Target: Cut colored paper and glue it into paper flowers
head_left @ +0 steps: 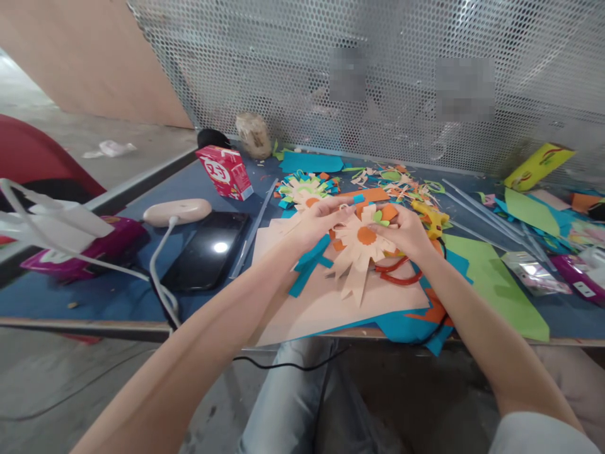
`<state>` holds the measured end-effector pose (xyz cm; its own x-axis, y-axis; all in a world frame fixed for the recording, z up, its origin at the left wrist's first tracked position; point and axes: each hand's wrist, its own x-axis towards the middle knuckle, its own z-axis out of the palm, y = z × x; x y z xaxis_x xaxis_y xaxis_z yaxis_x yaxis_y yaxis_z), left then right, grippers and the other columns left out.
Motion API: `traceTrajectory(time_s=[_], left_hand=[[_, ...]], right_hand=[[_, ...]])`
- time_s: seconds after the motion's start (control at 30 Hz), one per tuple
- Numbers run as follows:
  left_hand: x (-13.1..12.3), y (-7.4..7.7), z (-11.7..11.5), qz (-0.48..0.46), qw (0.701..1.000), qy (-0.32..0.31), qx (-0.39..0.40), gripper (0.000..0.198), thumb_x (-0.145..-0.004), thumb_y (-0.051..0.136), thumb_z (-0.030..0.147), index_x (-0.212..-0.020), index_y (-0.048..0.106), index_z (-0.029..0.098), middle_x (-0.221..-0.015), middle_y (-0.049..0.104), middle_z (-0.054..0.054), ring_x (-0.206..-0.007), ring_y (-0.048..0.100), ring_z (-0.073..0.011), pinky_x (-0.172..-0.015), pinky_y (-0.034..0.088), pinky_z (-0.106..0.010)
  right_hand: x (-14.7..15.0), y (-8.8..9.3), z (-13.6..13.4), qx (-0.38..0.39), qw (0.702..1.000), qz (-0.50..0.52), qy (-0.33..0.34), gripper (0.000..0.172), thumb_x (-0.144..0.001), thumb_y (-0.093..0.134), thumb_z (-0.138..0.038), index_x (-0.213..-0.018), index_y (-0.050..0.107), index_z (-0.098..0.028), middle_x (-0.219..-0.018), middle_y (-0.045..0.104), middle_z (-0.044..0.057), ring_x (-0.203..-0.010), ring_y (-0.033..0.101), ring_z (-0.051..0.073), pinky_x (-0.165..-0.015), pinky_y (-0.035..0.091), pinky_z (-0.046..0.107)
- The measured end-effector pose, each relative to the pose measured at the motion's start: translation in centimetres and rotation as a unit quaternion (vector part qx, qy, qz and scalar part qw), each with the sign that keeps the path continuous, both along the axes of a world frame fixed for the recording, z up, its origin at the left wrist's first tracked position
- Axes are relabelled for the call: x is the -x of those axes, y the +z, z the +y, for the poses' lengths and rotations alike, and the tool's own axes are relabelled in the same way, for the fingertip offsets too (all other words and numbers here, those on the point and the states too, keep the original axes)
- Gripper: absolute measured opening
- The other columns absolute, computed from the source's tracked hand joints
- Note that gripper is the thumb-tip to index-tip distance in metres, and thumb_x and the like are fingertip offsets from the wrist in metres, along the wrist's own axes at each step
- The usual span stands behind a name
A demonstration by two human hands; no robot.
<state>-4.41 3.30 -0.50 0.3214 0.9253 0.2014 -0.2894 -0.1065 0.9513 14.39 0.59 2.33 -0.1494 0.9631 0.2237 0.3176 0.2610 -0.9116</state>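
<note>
Both hands meet over a peach paper flower (360, 252) with an orange centre and long pointed petals. My left hand (317, 222) grips its upper left edge, fingers curled around the petals. My right hand (405, 231) pinches its right side near a small green and orange piece. The flower hangs just above a peach paper sheet (326, 306) on the blue table. A second finished paper flower (306, 189) with teal and green petals lies behind my left hand. Red-handled scissors (401, 272) lie under my right wrist.
A yellow glue gun (431, 218) sits right of my hands. A black phone (207, 250), a white lamp base (177, 211) with cable, and a red carton (225, 171) stand left. Green (491, 277) and teal paper, scraps and clear rods cover the right side. Perforated metal mesh (378, 75) backs the table.
</note>
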Motion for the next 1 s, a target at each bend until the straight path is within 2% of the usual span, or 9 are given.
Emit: traceTrajectory(time_s=[0.1, 0.33, 0.57, 0.8, 0.9, 1.0], left_hand=[[-0.2, 0.5, 0.0, 0.021, 0.999, 0.020, -0.019, 0.033, -0.067, 0.068, 0.046, -0.084, 0.067, 0.018, -0.067, 0.063, 0.001, -0.058, 0.055, -0.0080, -0.055, 0.044, -0.020], [-0.6, 1.4, 0.0, 0.076, 0.996, 0.041, -0.027, 0.034, -0.066, 0.066, 0.049, -0.069, 0.065, 0.015, -0.056, 0.055, 0.003, -0.048, 0.046, -0.0055, -0.044, 0.035, -0.017], [-0.8, 1.7, 0.3, 0.044, 0.993, 0.109, 0.013, 0.032, -0.054, 0.075, 0.037, -0.075, 0.065, 0.014, -0.056, 0.059, 0.003, -0.047, 0.051, -0.0068, -0.045, 0.039, -0.018], [-0.8, 2.4, 0.0, 0.074, 0.989, 0.124, 0.020, 0.027, -0.060, 0.071, 0.031, -0.078, 0.059, 0.015, -0.053, 0.058, 0.004, -0.044, 0.053, -0.0077, -0.044, 0.039, -0.018], [-0.8, 2.3, 0.2, 0.100, 0.988, 0.114, -0.003, 0.027, -0.063, 0.069, 0.035, -0.078, 0.058, 0.016, -0.053, 0.058, 0.003, -0.043, 0.053, -0.0083, -0.043, 0.039, -0.018], [-0.7, 2.4, 0.3, 0.124, 0.986, 0.101, -0.036, 0.027, -0.068, 0.065, 0.041, -0.078, 0.060, 0.017, -0.053, 0.058, 0.002, -0.041, 0.051, -0.0083, -0.040, 0.037, -0.018]], right_hand=[[0.1, 0.0, 0.0, -0.013, 1.000, -0.020, 0.010, 0.039, -0.055, 0.075, -0.037, -0.085, 0.057, -0.019, -0.077, 0.063, 0.002, -0.072, 0.061, 0.018, -0.065, 0.051, 0.032], [0.4, -0.1, -0.1, -0.031, 0.998, -0.061, 0.019, 0.043, -0.058, 0.073, -0.038, -0.093, 0.058, -0.019, -0.085, 0.062, 0.003, -0.073, 0.059, 0.017, -0.061, 0.049, 0.028], [0.6, 0.2, -0.3, -0.031, 0.997, -0.061, 0.022, 0.041, -0.060, 0.073, -0.033, -0.095, 0.056, -0.019, -0.085, 0.062, 0.002, -0.072, 0.060, 0.015, -0.061, 0.048, 0.026], [0.6, 0.0, -0.4, -0.060, 0.994, -0.094, 0.021, 0.040, -0.065, 0.068, -0.034, -0.100, 0.056, -0.020, -0.089, 0.063, 0.003, -0.079, 0.060, 0.017, -0.065, 0.049, 0.027], [0.6, 0.2, -0.5, -0.078, 0.991, -0.106, 0.015, 0.036, -0.065, 0.068, -0.030, -0.098, 0.058, -0.020, -0.095, 0.063, 0.004, -0.081, 0.060, 0.017, -0.069, 0.049, 0.029], [0.7, 0.4, -0.6, -0.071, 0.994, -0.084, 0.017, 0.035, -0.064, 0.068, -0.030, -0.096, 0.058, -0.021, -0.095, 0.064, 0.004, -0.078, 0.060, 0.017, -0.066, 0.049, 0.028]])
